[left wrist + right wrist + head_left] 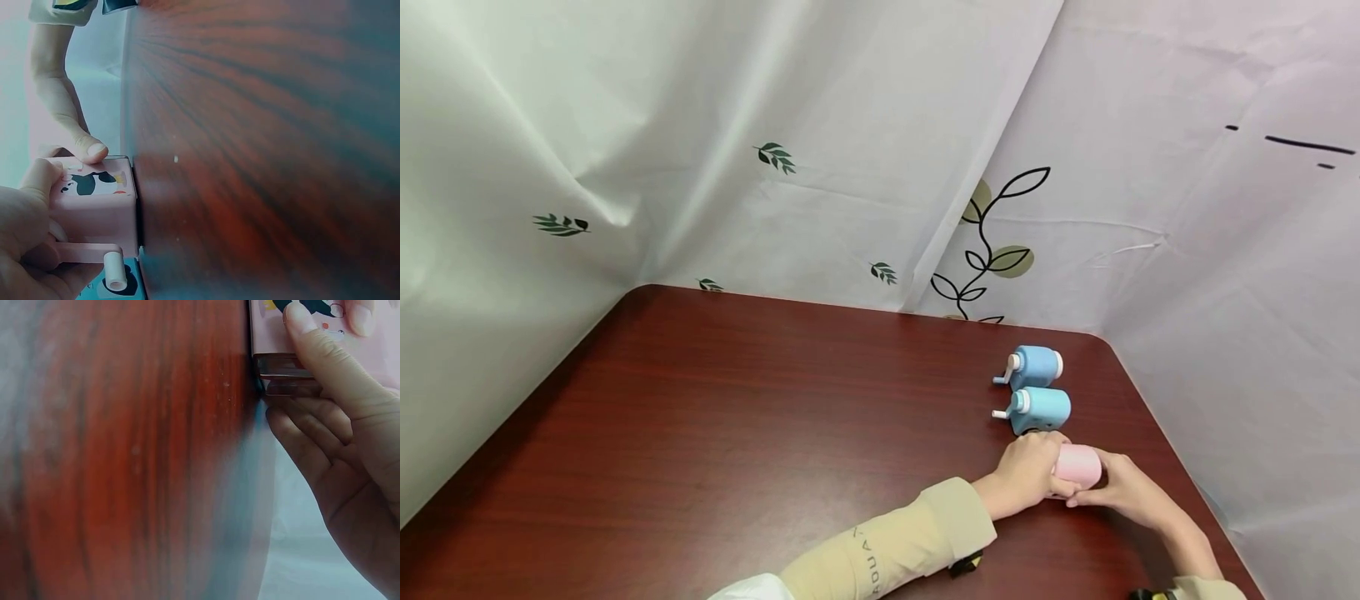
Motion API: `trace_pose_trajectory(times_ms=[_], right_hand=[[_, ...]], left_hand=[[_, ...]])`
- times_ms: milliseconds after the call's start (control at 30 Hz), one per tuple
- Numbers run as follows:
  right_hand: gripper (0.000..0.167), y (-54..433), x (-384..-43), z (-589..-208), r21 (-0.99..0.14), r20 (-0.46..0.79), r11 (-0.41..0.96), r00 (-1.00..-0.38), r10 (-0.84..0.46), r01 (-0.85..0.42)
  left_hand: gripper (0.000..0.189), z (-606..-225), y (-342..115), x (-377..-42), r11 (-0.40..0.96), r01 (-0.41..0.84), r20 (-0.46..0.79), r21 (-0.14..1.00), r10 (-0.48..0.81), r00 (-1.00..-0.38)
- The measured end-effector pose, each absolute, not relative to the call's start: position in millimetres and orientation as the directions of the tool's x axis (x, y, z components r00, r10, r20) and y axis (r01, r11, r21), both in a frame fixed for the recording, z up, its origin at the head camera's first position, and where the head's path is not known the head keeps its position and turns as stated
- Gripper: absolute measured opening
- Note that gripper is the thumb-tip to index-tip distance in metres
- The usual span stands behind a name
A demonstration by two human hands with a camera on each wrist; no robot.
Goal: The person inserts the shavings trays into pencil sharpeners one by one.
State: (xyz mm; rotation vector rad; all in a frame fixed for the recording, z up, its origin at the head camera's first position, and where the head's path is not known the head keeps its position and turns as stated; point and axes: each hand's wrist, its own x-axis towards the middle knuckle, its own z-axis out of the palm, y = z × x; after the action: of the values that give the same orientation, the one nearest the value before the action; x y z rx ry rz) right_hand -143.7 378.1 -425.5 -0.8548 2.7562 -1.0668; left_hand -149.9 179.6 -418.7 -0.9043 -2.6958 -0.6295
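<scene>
A pink hand-crank pencil sharpener (1078, 465) stands on the table near its right side, with both hands around it. My left hand (1027, 467) grips it from the crank end; in the left wrist view its thumb lies along the printed face, above the crank arm (87, 252) with its pale knob (115, 272). From the opposite end, my right hand (1129, 490) holds the sharpener, thumb on the printed face and fingers behind. A clear drawer (289, 376) shows at this end in the right wrist view.
Beyond the pink one, a light turquoise sharpener (1049, 407) and a blue sharpener (1039, 365) stand in a row, cranks pointing left. The dark red table (715, 417) ends close to the right arm. White patterned sheets (820, 208) hang along the back and sides.
</scene>
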Motion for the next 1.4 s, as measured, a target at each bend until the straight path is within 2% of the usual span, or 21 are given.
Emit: trace_pose_trajectory(times_ms=[267,433,800,1000,1167,1267,1400], right_hand=[[0.047,376.8,-144.5,-426.1,-0.638,0.133,0.615,-0.853,-0.505,-0.464],[0.047,377.2,-144.7,-425.9,-0.647,0.117,0.621,-0.863,-0.491,-0.442],[0.052,373.9,-147.4,-425.2,-0.612,0.119,0.671,-0.888,-0.445,-0.418],[0.059,374.0,-148.6,-422.5,-0.571,0.147,0.703,-0.895,-0.42,-0.424],[0.062,375.6,-145.3,-412.8,-0.518,0.114,0.766,-0.919,-0.378,-0.38],[0.063,377.6,-140.3,-402.2,-0.441,0.106,0.826,-0.935,-0.34,-0.35],[0.062,377.9,-134.2,-385.8,-0.339,0.149,0.88,-0.942,-0.301,-0.334]], left_hand=[[0.054,-420.9,179.5,-150.4,0.725,0.615,0.356,0.31,0.511,-0.782],[0.053,-420.7,178.7,-151.4,0.709,0.61,0.339,0.353,0.511,-0.79],[0.061,-418.4,172.0,-154.9,0.693,0.621,0.316,0.366,0.535,-0.783],[0.062,-406.8,163.5,-153.1,0.705,0.615,0.352,0.354,0.509,-0.786],[0.046,-393.3,151.0,-155.0,0.726,0.593,0.367,0.349,0.476,-0.799],[0.041,-388.6,139.2,-157.2,0.742,0.581,0.372,0.335,0.462,-0.805],[0.043,-386.0,117.2,-161.6,0.764,0.564,0.4,0.313,0.432,-0.808]])
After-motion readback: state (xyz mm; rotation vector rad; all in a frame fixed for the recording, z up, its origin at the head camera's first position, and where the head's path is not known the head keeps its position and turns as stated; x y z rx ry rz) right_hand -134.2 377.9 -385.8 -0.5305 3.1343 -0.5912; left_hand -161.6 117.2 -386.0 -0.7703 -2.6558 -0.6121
